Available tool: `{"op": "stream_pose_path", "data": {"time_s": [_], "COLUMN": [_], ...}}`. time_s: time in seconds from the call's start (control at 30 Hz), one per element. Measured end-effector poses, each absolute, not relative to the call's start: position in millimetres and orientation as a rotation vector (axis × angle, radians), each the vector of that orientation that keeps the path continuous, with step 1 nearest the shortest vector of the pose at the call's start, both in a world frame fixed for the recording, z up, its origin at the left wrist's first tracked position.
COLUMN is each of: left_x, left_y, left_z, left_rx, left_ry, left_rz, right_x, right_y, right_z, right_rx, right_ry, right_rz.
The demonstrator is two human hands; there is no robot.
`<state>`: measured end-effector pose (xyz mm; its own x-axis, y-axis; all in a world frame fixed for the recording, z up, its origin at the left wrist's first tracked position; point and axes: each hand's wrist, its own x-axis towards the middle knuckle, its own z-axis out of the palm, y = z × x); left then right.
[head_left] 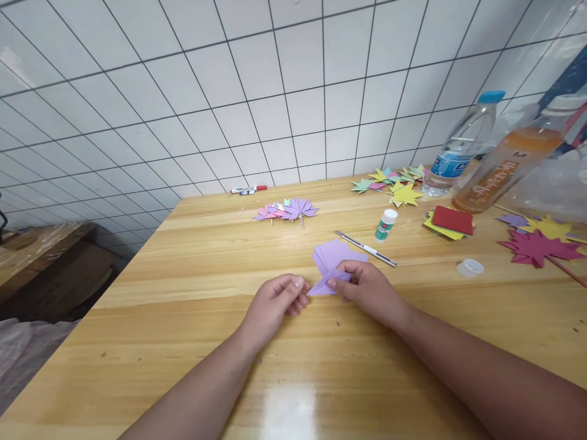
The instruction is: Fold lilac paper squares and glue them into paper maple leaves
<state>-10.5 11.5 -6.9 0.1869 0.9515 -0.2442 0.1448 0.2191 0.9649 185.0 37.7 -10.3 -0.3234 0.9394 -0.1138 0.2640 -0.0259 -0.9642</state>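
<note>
A small folded piece of purple paper [338,282] is pinched between the thumb and fingers of my right hand [369,287]. It comes to a point on its left side. Behind it, partly covered, several more purple paper pieces [331,252] lie on the table. My left hand [279,296] is beside the paper's pointed tip, its fingers curled and the thumb against the index finger; I see nothing in it. A silver utility knife [367,248] lies just past the purple pieces. Near the knife stands a glue stick [386,225] with a white top.
Purple and pink paper leaves [296,209] and markers [248,190] lie toward the wall. On the right are yellow and green leaves [405,193], a water bottle [452,165], an orange drink bottle [509,162], red paper squares [452,220], a clear cap [470,267] and a dark red leaf [536,245].
</note>
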Motion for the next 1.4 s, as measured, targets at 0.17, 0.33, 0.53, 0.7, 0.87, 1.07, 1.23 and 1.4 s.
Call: {"op": "stream_pose_path", "data": {"time_s": [0.17,0.33,0.53,0.7,0.87,1.07,1.23,1.4], "left_x": [-2,0,1,0,-2,0,-1,-2], "left_y": [5,8,6,5,7,7,7,7], "left_z": [-11,-15,-14,-14,-15,-15,-18,-17], "left_rx": [1.447,1.305,1.379,1.323,1.29,1.364,1.361,1.328], "left_ry": [1.211,1.285,1.216,1.262,1.269,1.234,1.247,1.225], "left_rz": [0.811,0.909,0.858,0.875,0.843,0.864,0.879,0.883], "right_x": [182,180,179,179,179,178,179,180], "right_y": [31,30,33,31,29,29,28,29], "right_z": [-18,-15,-17,-16,-15,-18,-21,-21], "right_rx": [-1.2,-1.146,-1.133,-1.166,-1.157,-1.123,-1.104,-1.077], "right_ry": [-1.867,-1.66,-1.606,-1.719,-1.738,-1.763,-1.814,-1.876], "right_rz": [1.293,1.398,1.468,1.373,1.347,1.332,1.314,1.31]}}
